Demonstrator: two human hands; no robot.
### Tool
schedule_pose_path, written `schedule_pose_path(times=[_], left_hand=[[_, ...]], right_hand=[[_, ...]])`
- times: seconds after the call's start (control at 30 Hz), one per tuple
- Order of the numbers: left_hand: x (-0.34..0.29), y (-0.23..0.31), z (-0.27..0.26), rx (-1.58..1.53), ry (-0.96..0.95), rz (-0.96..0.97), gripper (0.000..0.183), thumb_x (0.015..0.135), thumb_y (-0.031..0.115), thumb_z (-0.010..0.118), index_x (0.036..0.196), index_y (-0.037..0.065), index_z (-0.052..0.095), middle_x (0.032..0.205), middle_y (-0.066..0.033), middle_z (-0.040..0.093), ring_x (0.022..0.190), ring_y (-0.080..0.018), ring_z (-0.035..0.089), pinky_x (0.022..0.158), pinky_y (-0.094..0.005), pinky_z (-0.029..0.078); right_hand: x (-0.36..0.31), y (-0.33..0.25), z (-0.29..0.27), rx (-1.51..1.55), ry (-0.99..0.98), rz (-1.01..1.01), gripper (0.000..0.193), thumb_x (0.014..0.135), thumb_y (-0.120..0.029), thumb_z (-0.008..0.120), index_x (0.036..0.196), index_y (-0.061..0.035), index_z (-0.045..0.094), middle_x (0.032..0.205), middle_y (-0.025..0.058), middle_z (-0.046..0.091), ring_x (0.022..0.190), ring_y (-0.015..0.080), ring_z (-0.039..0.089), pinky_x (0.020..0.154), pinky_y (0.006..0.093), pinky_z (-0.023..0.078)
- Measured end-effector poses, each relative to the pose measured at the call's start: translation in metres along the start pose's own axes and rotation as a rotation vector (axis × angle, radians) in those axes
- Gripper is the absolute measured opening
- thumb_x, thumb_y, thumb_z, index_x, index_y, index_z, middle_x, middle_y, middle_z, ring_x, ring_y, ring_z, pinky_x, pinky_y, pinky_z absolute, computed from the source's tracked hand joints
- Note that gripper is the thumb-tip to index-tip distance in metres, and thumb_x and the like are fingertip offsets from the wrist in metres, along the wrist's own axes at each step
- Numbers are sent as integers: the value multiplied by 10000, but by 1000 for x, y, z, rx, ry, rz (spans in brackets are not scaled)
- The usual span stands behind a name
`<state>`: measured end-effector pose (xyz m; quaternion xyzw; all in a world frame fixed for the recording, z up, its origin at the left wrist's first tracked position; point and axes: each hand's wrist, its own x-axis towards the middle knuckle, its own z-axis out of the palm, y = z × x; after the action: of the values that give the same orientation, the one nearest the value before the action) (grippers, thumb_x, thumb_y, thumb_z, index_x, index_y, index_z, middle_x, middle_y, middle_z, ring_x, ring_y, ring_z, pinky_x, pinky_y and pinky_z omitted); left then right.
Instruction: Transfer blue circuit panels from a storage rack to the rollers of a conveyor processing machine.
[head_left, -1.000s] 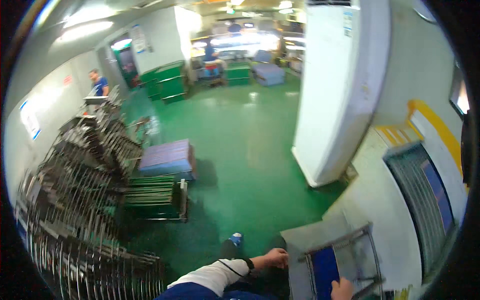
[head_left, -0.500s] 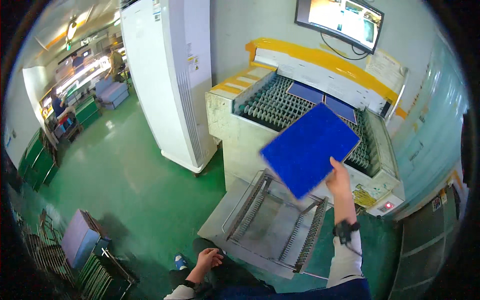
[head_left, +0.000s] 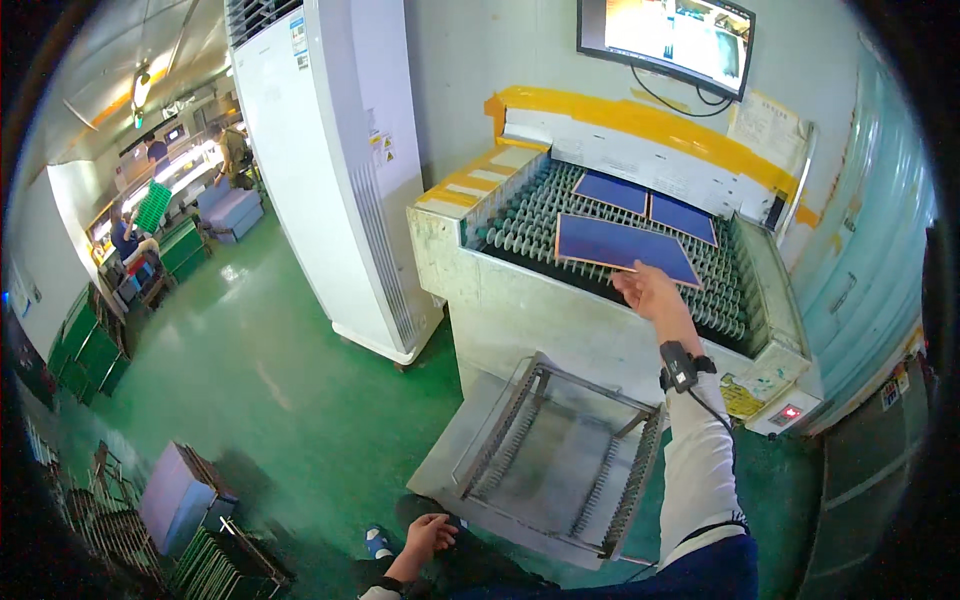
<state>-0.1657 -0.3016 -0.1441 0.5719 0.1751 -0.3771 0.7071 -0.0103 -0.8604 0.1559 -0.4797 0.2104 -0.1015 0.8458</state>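
Note:
My right hand (head_left: 652, 292) reaches out over the near edge of a roller conveyor machine (head_left: 470, 290) and touches the near edge of a flat blue panel (head_left: 620, 245) lying on the rollers. Two more blue panels (head_left: 645, 203) lie side by side farther back on the rollers. My left hand (head_left: 430, 533) hangs low near the floor, fingers loosely spread, holding nothing, beside the front of a slotted metal rack (head_left: 560, 460) that stands below the machine.
A tall white cabinet unit (head_left: 335, 170) stands left of the machine. A monitor (head_left: 665, 35) hangs on the wall above. A stack of pale panels (head_left: 175, 495) and wire racks (head_left: 225, 565) sit at lower left. People work at benches far left (head_left: 135, 240).
The view has swung from the racks to the machine. My right hand carried the blue panel up from the metal rack and laid it flat on the rollers.

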Motion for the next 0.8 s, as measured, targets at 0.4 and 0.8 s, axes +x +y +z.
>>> schedule_pose_path(times=[0.4, 0.8], left_hand=[[-3, 7, 6, 22, -12, -37, 250, 895, 198, 562, 1055, 10, 530, 815, -159, 656, 544, -184, 612, 439, -263, 472], [3, 1, 7, 59, 2, -28, 250, 908, 206, 524, 1073, 17, 524, 827, -144, 653, 555, -179, 603, 452, -268, 452]], right_hand=[[1, 22, 30, -1719, 526, -733, 415, 829, -414, 556, 1166, -176, 596, 1255, 96, 523, 1166, 313, 458, 970, 509, 343], [3, 8, 10, -1777, 535, -580, 526, 837, -464, 535, 1272, -169, 513, 1371, 119, 415, 1254, 329, 371, 1022, 510, 285]])
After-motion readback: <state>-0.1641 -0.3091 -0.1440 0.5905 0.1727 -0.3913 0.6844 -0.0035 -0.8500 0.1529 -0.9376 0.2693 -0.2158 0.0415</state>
